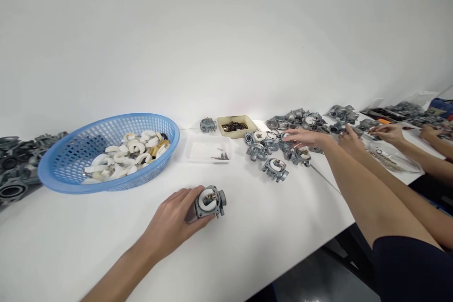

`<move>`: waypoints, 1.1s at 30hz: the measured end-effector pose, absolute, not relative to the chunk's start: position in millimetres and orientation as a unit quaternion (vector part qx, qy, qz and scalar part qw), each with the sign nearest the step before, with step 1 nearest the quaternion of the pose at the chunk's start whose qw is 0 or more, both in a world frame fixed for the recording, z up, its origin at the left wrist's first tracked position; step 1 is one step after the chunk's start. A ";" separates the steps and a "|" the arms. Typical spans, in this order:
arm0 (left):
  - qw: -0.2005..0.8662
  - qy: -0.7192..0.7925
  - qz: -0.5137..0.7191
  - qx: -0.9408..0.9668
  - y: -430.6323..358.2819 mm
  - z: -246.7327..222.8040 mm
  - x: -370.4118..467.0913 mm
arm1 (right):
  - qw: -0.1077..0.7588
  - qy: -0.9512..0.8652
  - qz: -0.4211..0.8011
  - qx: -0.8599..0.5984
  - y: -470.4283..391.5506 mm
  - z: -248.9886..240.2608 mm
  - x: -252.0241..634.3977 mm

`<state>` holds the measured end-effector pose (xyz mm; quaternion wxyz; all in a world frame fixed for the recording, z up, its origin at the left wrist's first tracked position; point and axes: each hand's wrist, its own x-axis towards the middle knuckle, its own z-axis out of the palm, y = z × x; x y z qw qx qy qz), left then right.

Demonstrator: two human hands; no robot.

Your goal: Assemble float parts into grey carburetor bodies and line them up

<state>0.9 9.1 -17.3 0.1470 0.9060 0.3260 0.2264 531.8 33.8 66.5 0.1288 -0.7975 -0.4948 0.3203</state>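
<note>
My left hand [177, 217] is closed around a grey metal carburetor [209, 202], fingers behind it and thumb in front. Its open side faces up and shows a white curved float [206, 199] and small brass parts. Over to the right, my right hand [305, 138] reaches across a group of carburetors, its fingers stretched out above them. A thin black ring [272, 134] lies close to those fingertips. One carburetor with a white float [275, 169] rests in front of the group. Parts of the carburetors under my right hand are hidden.
A blue basket [49, 170] holds white floats on the left, beside piled carburetors [16, 184]. A white tray [198, 151] with small pins and a cream tray [249, 125] of black rings stand near the wall. A co-worker's hands [350, 138] work at right. A thin rod [325, 179] lies nearby.
</note>
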 end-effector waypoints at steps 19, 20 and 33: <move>0.147 0.326 0.237 0.903 9.7 -16.9 1.9 | 0.153 -0.485 0.296 -0.809 41.9 60.7 528.9; 0.148 0.326 0.237 0.903 9.7 -16.8 1.8 | 0.149 -0.484 0.296 -0.810 41.3 62.3 527.9; 0.145 0.332 0.252 0.897 9.1 -18.0 1.9 | 0.047 -0.552 0.292 -0.779 -18.3 117.5 529.4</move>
